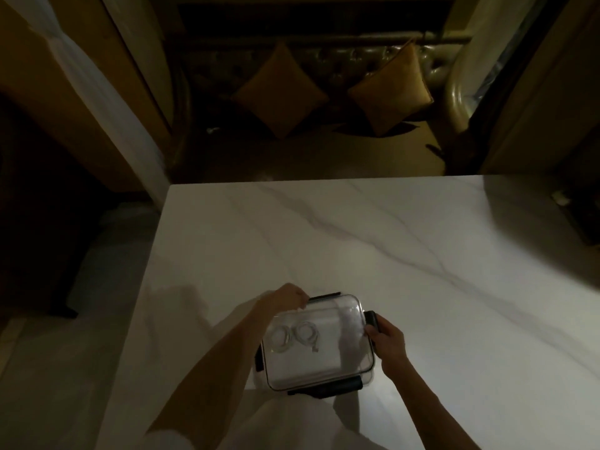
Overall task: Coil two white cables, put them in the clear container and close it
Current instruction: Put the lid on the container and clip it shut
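The clear container (316, 344) stands on the white marble table (389, 254), near the table's edge closest to the person, and every place below is given from this container.

The left hand (287, 298) reaches in from the lower left, the forearm crossing beside the container's left side. Its fingers are curled down onto the far left corner of the lid (328, 355), next to the far black latch (324, 296). The hand is closed around this corner, but it is hard to see if it presses the lid or pulls the latch.

The right hand (388, 344) comes from the lower right. Its fingers are wrapped around the right black latch (372, 321), gripping it at the container's right short side.

The transparent lid lies on top of the container. The near black latch (328, 386) and the left black latch (258, 358) are visible on the other two sides; the picture is too dark to tell if they are locked.

Inside, in the left half of the container, two white cables (293, 339) lie coiled side by side, just touching or nearly so. The right half holds nothing that can be seen.

Beyond the table, far behind the container, two brown cushions (331, 95) lean on a dark sofa (341, 63).
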Action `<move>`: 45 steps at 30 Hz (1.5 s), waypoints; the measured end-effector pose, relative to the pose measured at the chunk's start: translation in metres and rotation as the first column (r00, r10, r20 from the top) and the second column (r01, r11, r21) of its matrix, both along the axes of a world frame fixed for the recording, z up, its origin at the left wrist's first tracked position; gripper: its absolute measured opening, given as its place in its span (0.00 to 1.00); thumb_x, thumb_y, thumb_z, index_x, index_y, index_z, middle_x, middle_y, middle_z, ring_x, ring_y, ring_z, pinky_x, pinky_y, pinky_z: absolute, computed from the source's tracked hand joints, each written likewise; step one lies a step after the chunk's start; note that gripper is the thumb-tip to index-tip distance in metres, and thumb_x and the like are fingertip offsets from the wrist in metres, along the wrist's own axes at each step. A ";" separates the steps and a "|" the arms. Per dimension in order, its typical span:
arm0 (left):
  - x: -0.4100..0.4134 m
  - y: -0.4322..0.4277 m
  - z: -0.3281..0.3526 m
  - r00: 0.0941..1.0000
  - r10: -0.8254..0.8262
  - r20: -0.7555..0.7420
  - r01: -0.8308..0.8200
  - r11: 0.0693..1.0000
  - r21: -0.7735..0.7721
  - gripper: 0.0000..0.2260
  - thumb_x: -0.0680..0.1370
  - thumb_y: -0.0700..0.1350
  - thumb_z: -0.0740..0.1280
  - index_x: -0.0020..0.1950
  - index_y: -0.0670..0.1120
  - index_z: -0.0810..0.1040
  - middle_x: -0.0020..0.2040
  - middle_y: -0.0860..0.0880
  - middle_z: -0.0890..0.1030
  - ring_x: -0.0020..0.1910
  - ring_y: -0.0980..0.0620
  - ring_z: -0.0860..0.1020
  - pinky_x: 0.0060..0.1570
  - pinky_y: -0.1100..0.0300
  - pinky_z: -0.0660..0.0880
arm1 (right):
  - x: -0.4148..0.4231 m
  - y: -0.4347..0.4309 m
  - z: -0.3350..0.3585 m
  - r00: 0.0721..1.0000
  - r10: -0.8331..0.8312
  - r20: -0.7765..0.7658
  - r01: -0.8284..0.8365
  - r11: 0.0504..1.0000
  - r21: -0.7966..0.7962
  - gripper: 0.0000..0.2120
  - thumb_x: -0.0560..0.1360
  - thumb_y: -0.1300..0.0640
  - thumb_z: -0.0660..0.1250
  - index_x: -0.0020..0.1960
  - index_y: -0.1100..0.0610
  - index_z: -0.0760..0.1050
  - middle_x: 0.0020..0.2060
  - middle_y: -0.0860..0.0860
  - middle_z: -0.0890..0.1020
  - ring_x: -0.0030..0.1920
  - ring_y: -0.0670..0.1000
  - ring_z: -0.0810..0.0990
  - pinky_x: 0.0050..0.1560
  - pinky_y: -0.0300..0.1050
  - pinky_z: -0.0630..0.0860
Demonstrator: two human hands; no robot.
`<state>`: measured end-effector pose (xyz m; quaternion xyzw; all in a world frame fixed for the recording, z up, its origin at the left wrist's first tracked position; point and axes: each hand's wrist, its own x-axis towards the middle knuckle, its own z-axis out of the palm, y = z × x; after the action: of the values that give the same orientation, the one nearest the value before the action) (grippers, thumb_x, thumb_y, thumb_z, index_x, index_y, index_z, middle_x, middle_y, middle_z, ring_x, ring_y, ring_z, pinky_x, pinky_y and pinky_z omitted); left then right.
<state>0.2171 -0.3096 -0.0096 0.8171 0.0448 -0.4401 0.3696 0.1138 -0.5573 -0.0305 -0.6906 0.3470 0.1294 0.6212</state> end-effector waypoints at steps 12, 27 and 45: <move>-0.050 0.015 -0.018 0.878 0.240 0.415 -0.386 0.867 0.316 0.26 0.79 0.50 0.61 0.76 0.49 0.58 0.73 0.42 0.66 0.71 0.40 0.64 0.71 0.45 0.61 | -0.005 -0.010 -0.020 0.997 0.004 -0.081 -0.005 1.000 -0.008 0.11 0.74 0.69 0.67 0.55 0.64 0.81 0.42 0.61 0.84 0.40 0.56 0.81 0.50 0.52 0.79; -0.098 0.040 0.013 0.729 0.597 0.335 -0.655 0.750 0.089 0.16 0.79 0.40 0.59 0.31 0.45 0.68 0.30 0.50 0.71 0.38 0.48 0.73 0.38 0.58 0.66 | 0.038 -0.003 -0.006 0.996 0.078 -0.049 -0.082 0.993 -0.087 0.15 0.72 0.63 0.71 0.58 0.58 0.81 0.41 0.57 0.84 0.34 0.53 0.78 0.35 0.43 0.75; -0.099 0.048 0.001 0.815 0.473 0.335 -0.545 0.822 0.165 0.16 0.79 0.44 0.61 0.31 0.49 0.69 0.30 0.53 0.71 0.39 0.49 0.74 0.32 0.61 0.67 | 0.030 0.006 -0.004 0.981 0.193 -0.023 -0.192 0.940 -0.283 0.12 0.73 0.61 0.69 0.55 0.54 0.83 0.36 0.54 0.83 0.39 0.55 0.80 0.46 0.43 0.75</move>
<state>0.1183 -0.2616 -0.0086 0.8685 0.2669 -0.1950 0.3695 0.1434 -0.5518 -0.0348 -0.8035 0.2910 0.1366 0.5010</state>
